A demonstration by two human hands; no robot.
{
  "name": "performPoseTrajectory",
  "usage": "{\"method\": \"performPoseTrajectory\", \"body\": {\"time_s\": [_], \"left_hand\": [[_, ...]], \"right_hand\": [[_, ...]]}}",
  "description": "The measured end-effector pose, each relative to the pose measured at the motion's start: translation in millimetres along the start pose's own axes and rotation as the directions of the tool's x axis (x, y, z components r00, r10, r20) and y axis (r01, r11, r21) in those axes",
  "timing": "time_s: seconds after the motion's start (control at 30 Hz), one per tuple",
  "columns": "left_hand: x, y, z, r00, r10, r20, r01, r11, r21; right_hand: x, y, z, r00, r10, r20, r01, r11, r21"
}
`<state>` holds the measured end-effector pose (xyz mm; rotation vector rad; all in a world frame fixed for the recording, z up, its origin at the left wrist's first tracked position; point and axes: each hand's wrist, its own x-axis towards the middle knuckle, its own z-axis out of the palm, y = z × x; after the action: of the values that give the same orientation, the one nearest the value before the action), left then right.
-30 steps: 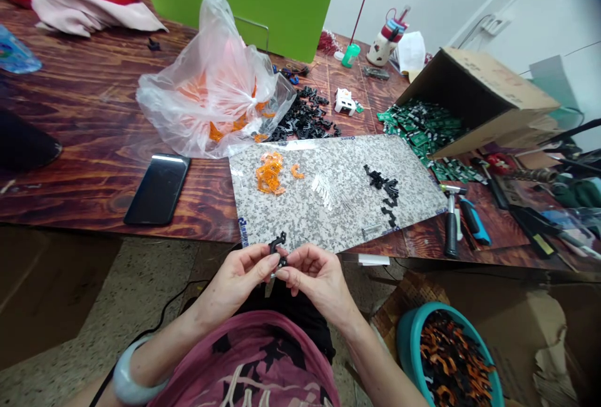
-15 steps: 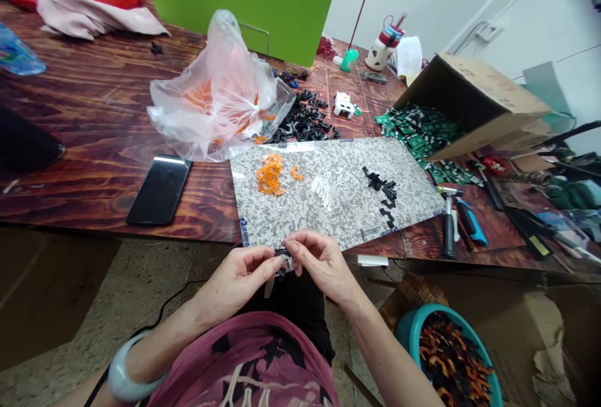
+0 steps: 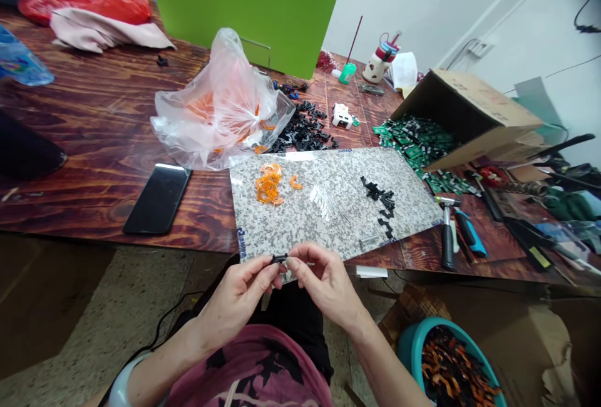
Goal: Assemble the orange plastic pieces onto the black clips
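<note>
Left hand (image 3: pixel 237 297): thumb and fingertips pinch one end of a small black plastic clip (image 3: pixel 280 259).
Right hand (image 3: pixel 323 285): fingertips pinch the clip's other end.
Fingers (image 3: pixel 295 264): closed on the clip from both sides, gripping it.
Clip: held up between the hands, by the near edge of a granite-patterned board (image 3: pixel 300 231).
Board: lies on a wooden table (image 3: pixel 94 206) and carries orange plastic pieces (image 3: pixel 268 185), black plastic pieces (image 3: pixel 379 197) and small clear pieces (image 3: pixel 322 200).
Table: also holds a smartphone (image 3: pixel 157 199), a clear plastic bag (image 3: pixel 220 109) of orange pieces, a heap of black pieces (image 3: pixel 305 128), and a tipped cardboard box (image 3: pixel 464 119) beside spilled green parts (image 3: pixel 416 141).
Below right: a teal basin (image 3: pixel 413 350) of orange and black pieces (image 3: pixel 453 369).
</note>
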<state>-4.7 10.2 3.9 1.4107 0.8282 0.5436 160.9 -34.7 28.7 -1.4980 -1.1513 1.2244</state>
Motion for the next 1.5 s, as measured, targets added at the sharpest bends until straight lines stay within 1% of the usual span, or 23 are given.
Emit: {"method": "performPoseTrajectory", "body": {"time_s": [0.1,0.2,0.27,0.33,0.37,0.43,0.47,0.5,0.57,0.6,0.67,0.77,0.87,0.93,1.03,1.1,1.13,1.2,1.27,1.37,1.5], "left_hand": [[-1,3,0.4,0.998,0.06,0.017,-0.062,0.993,0.105],[-1,2,3.0,0.997,0.074,-0.005,-0.073,0.991,0.113],[1,1,3.9,0.997,0.058,-0.048,-0.054,0.995,0.089],[6,0,3.2,0.996,0.025,-0.087,-0.021,0.999,0.048],[8,-1,2.2,0.995,0.006,-0.099,-0.003,1.0,0.023],[13,0,0.0,0.993,-0.037,-0.111,0.034,0.999,-0.033],[15,0,-1.0,0.991,-0.057,-0.118,0.049,0.997,-0.065],[16,0,-1.6,0.989,-0.075,-0.127,0.062,0.993,-0.098],[17,1,-1.9,0.983,-0.103,-0.153,0.078,0.984,-0.162],[17,1,-1.6,0.979,-0.116,-0.168,0.084,0.978,-0.191],[15,2,-0.7,0.971,-0.145,-0.189,0.097,0.966,-0.24],[12,3,-0.3,0.962,-0.188,-0.196,0.121,0.943,-0.31],[10,5,-1.0,0.96,-0.211,-0.183,0.129,0.917,-0.378],[9,5,-1.5,0.965,-0.199,-0.173,0.119,0.915,-0.387],[8,1,-2.0,0.976,-0.149,-0.161,0.087,0.938,-0.337],[8,-4,-2.4,0.982,-0.111,-0.154,0.065,0.959,-0.276],[7,-5,-2.7,0.984,-0.094,-0.154,0.055,0.969,-0.239],[6,-7,-3.4,0.987,-0.056,-0.15,0.033,0.988,-0.153],[6,-6,-3.9,0.992,-0.016,-0.128,0.009,0.998,-0.056],[7,-1,-3.2,0.995,0.043,-0.09,-0.038,0.997,0.061],[6,2,1.0,0.987,0.1,-0.125,-0.083,0.988,0.132]], "right_hand": [[2,-1,1,0.996,-0.087,0.01,0.087,0.993,-0.078],[4,1,8,0.972,-0.232,-0.039,0.221,0.957,-0.19],[8,4,12,0.951,-0.3,-0.075,0.271,0.925,-0.268],[14,6,12,0.951,-0.3,-0.079,0.267,0.922,-0.281],[19,7,10,0.959,-0.278,-0.048,0.256,0.929,-0.267],[33,8,1,0.971,-0.235,0.052,0.24,0.938,-0.251],[42,8,-5,0.969,-0.233,0.085,0.248,0.931,-0.269],[53,8,-13,0.964,-0.251,0.087,0.266,0.908,-0.325],[78,7,-28,0.944,-0.329,0.011,0.289,0.814,-0.504],[92,8,-34,0.929,-0.369,-0.034,0.279,0.755,-0.593],[116,9,-44,0.908,-0.411,-0.084,0.242,0.676,-0.696],[143,15,-49,0.908,-0.41,-0.086,0.219,0.64,-0.736],[150,17,-47,0.913,-0.402,-0.065,0.223,0.628,-0.746],[143,14,-43,0.909,-0.413,-0.06,0.239,0.634,-0.735],[114,3,-37,0.895,-0.44,-0.067,0.269,0.653,-0.708],[86,-7,-32,0.894,-0.442,-0.07,0.296,0.701,-0.649],[71,-12,-30,0.899,-0.431,-0.07,0.31,0.743,-0.593],[45,-18,-25,0.92,-0.387,-0.059,0.313,0.819,-0.481],[26,-20,-22,0.939,-0.341,-0.042,0.293,0.859,-0.42],[12,-18,-19,0.937,-0.347,-0.018,0.308,0.854,-0.42],[7,-15,-9,0.899,-0.438,0.023,0.403,0.805,-0.435]]}}
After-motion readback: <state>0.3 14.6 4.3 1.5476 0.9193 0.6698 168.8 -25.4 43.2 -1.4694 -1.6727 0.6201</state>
